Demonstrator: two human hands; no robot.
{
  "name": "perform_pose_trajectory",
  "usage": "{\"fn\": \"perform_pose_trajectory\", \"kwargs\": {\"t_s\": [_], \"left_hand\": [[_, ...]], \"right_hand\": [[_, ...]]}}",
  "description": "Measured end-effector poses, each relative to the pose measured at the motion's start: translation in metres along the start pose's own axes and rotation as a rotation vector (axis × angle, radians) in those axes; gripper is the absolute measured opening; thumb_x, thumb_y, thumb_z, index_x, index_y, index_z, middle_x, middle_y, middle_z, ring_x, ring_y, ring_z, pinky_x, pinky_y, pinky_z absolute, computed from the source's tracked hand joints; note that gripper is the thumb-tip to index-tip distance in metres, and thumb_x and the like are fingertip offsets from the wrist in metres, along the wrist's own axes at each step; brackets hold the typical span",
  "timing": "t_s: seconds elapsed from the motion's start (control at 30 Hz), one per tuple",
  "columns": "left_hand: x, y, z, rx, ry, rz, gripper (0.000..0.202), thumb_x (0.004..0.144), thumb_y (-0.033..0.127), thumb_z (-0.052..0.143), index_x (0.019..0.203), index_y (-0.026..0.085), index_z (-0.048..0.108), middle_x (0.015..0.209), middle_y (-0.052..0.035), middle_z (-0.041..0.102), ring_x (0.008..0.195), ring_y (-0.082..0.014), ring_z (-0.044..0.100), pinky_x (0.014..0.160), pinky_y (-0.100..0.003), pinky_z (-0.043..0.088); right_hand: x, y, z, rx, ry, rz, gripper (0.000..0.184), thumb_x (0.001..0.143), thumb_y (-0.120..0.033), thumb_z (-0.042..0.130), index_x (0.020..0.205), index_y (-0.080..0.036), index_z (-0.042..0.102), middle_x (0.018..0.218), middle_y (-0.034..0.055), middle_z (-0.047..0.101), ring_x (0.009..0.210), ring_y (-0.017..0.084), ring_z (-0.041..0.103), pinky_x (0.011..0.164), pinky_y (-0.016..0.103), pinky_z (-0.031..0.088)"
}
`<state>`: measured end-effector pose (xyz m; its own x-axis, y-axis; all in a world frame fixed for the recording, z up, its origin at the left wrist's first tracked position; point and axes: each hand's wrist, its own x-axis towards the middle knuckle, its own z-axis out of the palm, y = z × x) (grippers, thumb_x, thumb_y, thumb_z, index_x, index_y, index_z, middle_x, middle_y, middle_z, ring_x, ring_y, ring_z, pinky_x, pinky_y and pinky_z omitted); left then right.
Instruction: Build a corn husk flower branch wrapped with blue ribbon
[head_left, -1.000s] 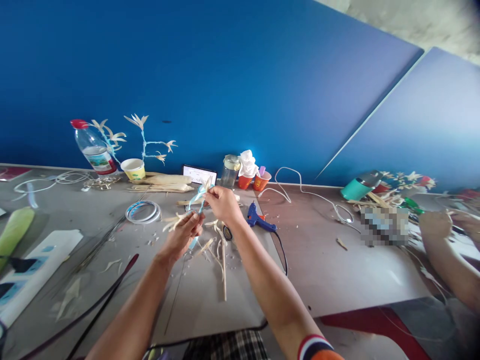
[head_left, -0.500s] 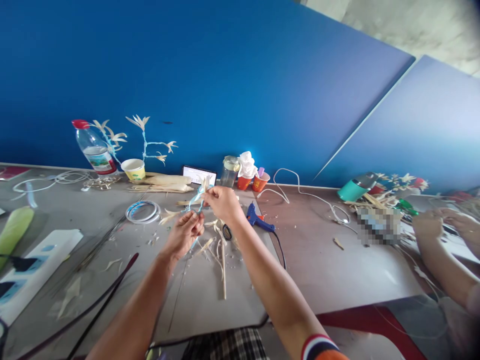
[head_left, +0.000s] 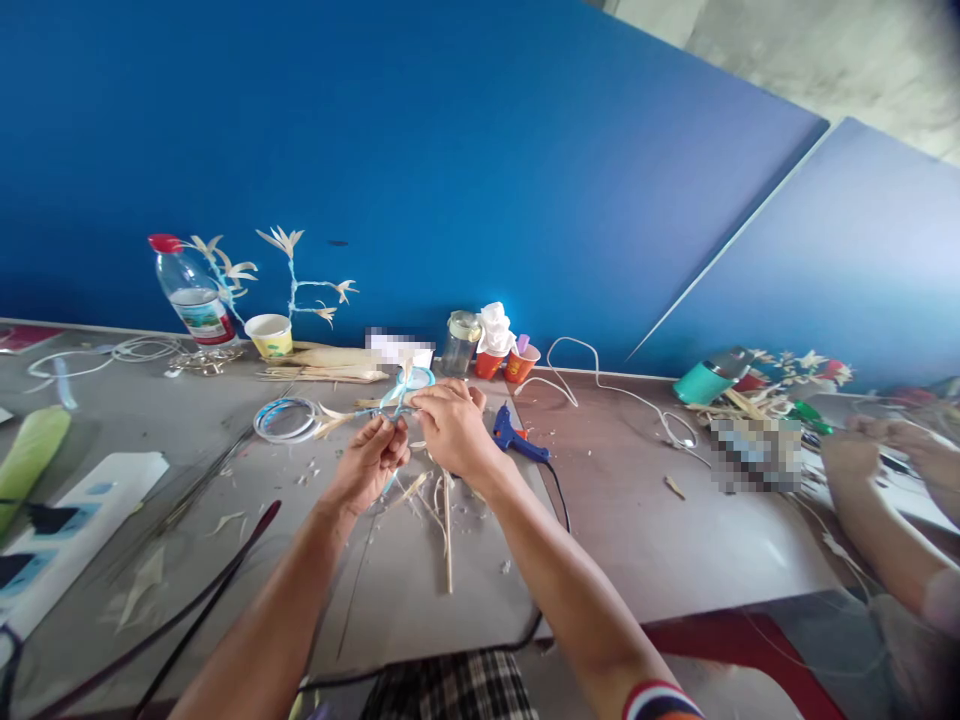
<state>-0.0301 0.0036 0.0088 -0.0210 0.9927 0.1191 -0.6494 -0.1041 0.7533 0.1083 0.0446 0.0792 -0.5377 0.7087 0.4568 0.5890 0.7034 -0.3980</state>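
Observation:
My left hand point(head_left: 375, 450) pinches the lower part of a light-blue wrapped flower stem point(head_left: 395, 397) between thumb and fingers. A pale dried-husk bloom point(head_left: 407, 368) tops it, and another husk petal cluster point(head_left: 334, 417) sticks out to the left. Close against the stem, my right hand point(head_left: 455, 422) is closed with its fingertips at the blue tape point(head_left: 417, 378), which loops beside the bloom. Exactly what lies under the right fingers is partly hidden. Husk scraps and a thin stick point(head_left: 448, 540) lie on the table below my hands.
A blue glue gun point(head_left: 517, 440) lies right of my hands, its cord running toward me. White-blue tape rolls point(head_left: 286, 420), a paper cup point(head_left: 268, 336) and a bottle point(head_left: 196, 305) stand left. A power strip point(head_left: 90, 530) is near left. A co-worker's hands point(head_left: 862, 455) are far right.
My right hand has come down and turned over beside the stem, its back now facing up. The blue tape loop shows more clearly above it. My left hand keeps its hold.

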Motion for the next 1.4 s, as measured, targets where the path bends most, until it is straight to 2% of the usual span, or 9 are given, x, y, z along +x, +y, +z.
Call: {"fn": "perform_pose_trajectory", "kwargs": {"t_s": [0.27,0.5,0.6,0.73,0.9,1.0,1.1,1.27,1.4], "left_hand": [[-0.002,0.004,0.004,-0.008,0.033,-0.039,0.022,0.077,0.034,0.070,0.079,0.013,0.065,0.058,0.0041,0.046,0.045,-0.0029,0.034,0.049,-0.020,0.035],[-0.001,0.001,-0.004,-0.027,-0.070,-0.049,0.025,0.074,0.036,0.072,0.087,0.016,0.066,0.083,-0.0034,0.061,0.058,-0.0096,0.053,0.055,-0.025,0.043],[-0.001,-0.001,-0.004,-0.007,-0.023,-0.047,0.029,0.073,0.038,0.073,0.091,0.016,0.065,0.081,-0.0029,0.062,0.059,-0.0107,0.055,0.057,-0.026,0.044],[0.001,-0.002,0.000,0.032,0.049,-0.051,0.019,0.073,0.026,0.074,0.086,0.016,0.064,0.071,0.0003,0.060,0.055,-0.0074,0.052,0.055,-0.022,0.041],[0.001,0.000,0.004,0.013,0.080,-0.025,0.018,0.069,0.019,0.075,0.083,0.017,0.064,0.069,0.0012,0.059,0.060,-0.0081,0.052,0.060,-0.022,0.042],[-0.001,0.002,0.005,0.005,0.059,-0.001,0.019,0.070,0.019,0.074,0.087,0.018,0.065,0.071,0.0013,0.060,0.063,-0.0088,0.053,0.064,-0.024,0.043],[-0.002,0.003,0.006,-0.010,0.022,0.000,0.023,0.071,0.019,0.074,0.093,0.018,0.066,0.073,0.0010,0.060,0.064,-0.0088,0.053,0.064,-0.024,0.043],[-0.004,0.003,0.004,-0.034,-0.062,-0.005,0.025,0.071,0.019,0.073,0.095,0.019,0.067,0.073,-0.0004,0.061,0.070,-0.0122,0.057,0.067,-0.026,0.043],[-0.007,0.004,0.001,-0.046,-0.144,-0.030,0.026,0.071,0.022,0.072,0.096,0.018,0.068,0.070,-0.0007,0.060,0.070,-0.0134,0.056,0.071,-0.029,0.042]], "right_hand": [[0.001,0.007,-0.003,-0.086,-0.073,0.010,0.020,0.087,-0.016,0.050,0.081,-0.021,0.069,0.089,0.0034,0.070,0.095,0.021,0.054,0.091,0.039,0.020],[0.003,0.014,-0.015,-0.047,-0.144,-0.058,0.020,0.087,-0.014,0.052,0.084,-0.020,0.070,0.088,0.0028,0.071,0.091,0.019,0.056,0.090,0.038,0.020],[0.005,0.017,-0.018,-0.067,-0.190,-0.128,0.018,0.087,-0.015,0.053,0.083,-0.020,0.071,0.087,0.0040,0.071,0.091,0.019,0.056,0.090,0.038,0.020],[0.006,0.021,-0.016,-0.019,-0.232,-0.154,0.016,0.086,-0.015,0.055,0.093,-0.019,0.069,0.090,0.0049,0.071,0.095,0.020,0.057,0.091,0.039,0.022],[0.003,0.022,-0.014,0.115,-0.224,-0.102,0.037,0.080,-0.009,0.058,0.116,-0.019,0.056,0.094,0.0052,0.068,0.099,0.020,0.058,0.095,0.040,0.024],[0.002,0.021,-0.014,0.185,-0.228,-0.056,0.040,0.079,-0.007,0.057,0.117,-0.017,0.054,0.094,0.0057,0.067,0.099,0.020,0.058,0.098,0.043,0.025],[0.004,0.020,-0.013,0.301,-0.271,0.024,0.037,0.078,-0.007,0.057,0.114,-0.016,0.054,0.086,0.0034,0.065,0.091,0.019,0.059,0.093,0.040,0.033],[0.007,0.026,-0.015,0.687,-0.489,0.148,0.033,0.080,-0.008,0.055,0.111,-0.017,0.052,0.073,-0.0022,0.058,0.069,0.013,0.058,0.073,0.030,0.043],[0.008,0.034,-0.015,1.046,-0.673,0.180,0.028,0.079,-0.015,0.061,0.106,-0.016,0.053,0.077,-0.0014,0.059,0.065,0.010,0.057,0.070,0.027,0.045]]}}
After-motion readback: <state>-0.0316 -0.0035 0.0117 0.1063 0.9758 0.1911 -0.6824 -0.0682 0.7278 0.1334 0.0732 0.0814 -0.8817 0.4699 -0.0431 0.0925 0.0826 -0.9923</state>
